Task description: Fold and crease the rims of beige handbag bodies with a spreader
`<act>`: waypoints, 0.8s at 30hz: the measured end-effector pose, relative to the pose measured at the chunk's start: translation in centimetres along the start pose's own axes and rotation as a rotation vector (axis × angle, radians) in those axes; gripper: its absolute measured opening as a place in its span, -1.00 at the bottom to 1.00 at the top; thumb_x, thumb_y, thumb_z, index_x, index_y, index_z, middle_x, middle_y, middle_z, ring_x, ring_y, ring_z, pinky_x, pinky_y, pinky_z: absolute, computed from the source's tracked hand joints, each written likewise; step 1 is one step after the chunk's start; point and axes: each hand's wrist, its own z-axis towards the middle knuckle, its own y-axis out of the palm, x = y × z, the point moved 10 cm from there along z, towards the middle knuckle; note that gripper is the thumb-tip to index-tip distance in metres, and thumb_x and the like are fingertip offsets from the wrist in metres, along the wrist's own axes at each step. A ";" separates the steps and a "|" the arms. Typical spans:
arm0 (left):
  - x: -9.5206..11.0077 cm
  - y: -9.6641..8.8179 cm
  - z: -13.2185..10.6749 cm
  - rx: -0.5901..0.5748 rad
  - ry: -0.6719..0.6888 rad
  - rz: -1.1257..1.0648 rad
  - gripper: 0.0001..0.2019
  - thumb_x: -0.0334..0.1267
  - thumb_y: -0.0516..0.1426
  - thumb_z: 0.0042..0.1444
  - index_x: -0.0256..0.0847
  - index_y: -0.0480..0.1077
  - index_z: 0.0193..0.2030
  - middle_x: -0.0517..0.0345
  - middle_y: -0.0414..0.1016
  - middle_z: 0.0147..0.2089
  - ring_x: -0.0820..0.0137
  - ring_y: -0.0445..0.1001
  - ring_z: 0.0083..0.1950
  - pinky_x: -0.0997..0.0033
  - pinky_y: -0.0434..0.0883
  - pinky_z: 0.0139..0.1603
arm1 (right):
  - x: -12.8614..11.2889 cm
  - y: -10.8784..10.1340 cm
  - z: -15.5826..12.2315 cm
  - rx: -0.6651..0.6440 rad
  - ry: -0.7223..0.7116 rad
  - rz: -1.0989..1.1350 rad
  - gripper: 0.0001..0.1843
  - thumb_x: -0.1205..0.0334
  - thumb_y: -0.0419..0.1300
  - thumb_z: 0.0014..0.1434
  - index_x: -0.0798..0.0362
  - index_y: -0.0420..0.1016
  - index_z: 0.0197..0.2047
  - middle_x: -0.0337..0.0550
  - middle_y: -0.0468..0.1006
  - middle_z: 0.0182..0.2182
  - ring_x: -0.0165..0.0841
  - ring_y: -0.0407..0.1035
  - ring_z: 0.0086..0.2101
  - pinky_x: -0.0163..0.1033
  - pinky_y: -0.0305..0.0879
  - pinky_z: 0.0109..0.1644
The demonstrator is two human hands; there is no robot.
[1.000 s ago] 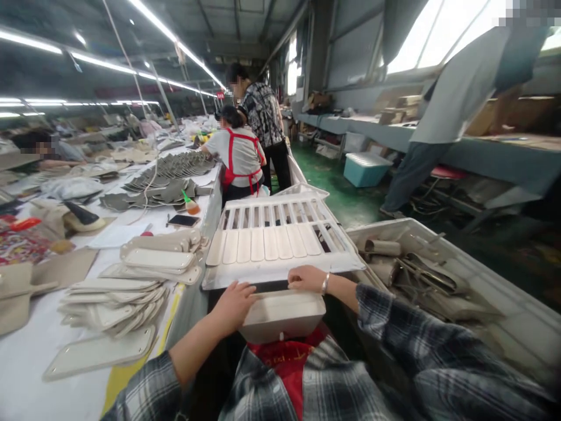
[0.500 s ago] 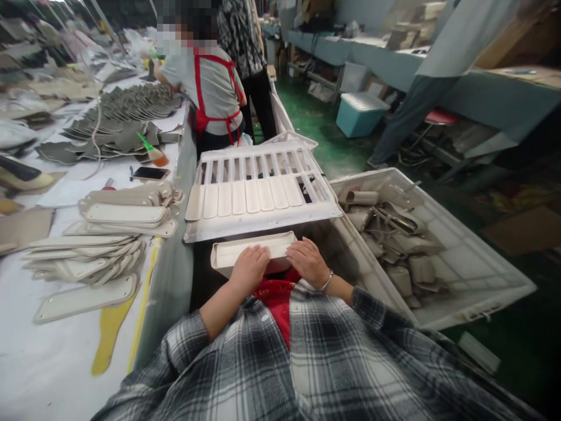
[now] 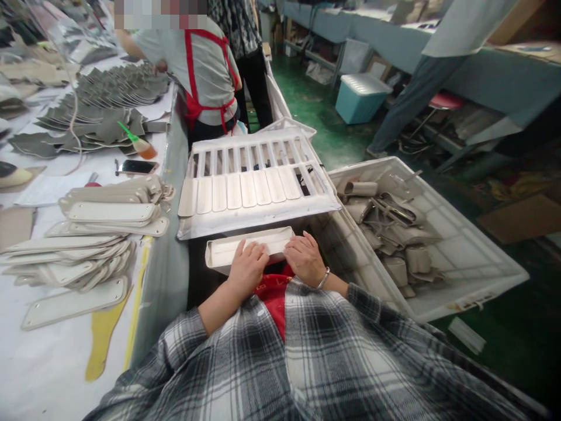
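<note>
Low in front of my body is a long cream box-shaped piece [image 3: 221,250], with raised walls around a flat, pale panel. My left hand [image 3: 249,266] holds its near wall around the middle, fingertips bent over onto the panel. At the right end my right hand [image 3: 304,257] is closed on the corner, with fingers curled over the wall; the thumb is hidden. Just beyond lies a white slatted rack [image 3: 258,216], bearing a row of cream strips [image 3: 234,192] side by side. Stacked cream panels with rounded ends [image 3: 74,257] are on the table to my left.
A white crate [image 3: 473,275] with beige bag-like pieces stands at right. On the left table [image 3: 48,368] are a yellow spatula-shaped tool [image 3: 103,339], a phone [image 3: 137,167], a green-tipped glue bottle [image 3: 142,146] and grey pieces [image 3: 87,128]. A co-worker in a red apron [image 3: 210,76] stands ahead.
My left hand's fingers have shifted slightly left along the piece and bent more. Both hands keep hold of it. The view has turned slightly, and the co-worker's arm reaches farther over the table.
</note>
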 end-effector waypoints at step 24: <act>-1.8 0.1 1.5 -0.091 -0.242 -0.093 -0.86 -0.29 0.06 0.15 -0.20 0.41 -0.19 0.00 0.42 0.00 0.17 0.33 0.01 0.17 0.31 -0.07 | 0.1 0.0 0.1 -0.004 0.088 -0.125 -0.81 0.27 0.09 0.22 -0.02 0.49 -0.39 -0.23 0.54 -0.23 -0.32 0.26 -0.03 -0.07 -0.18 0.28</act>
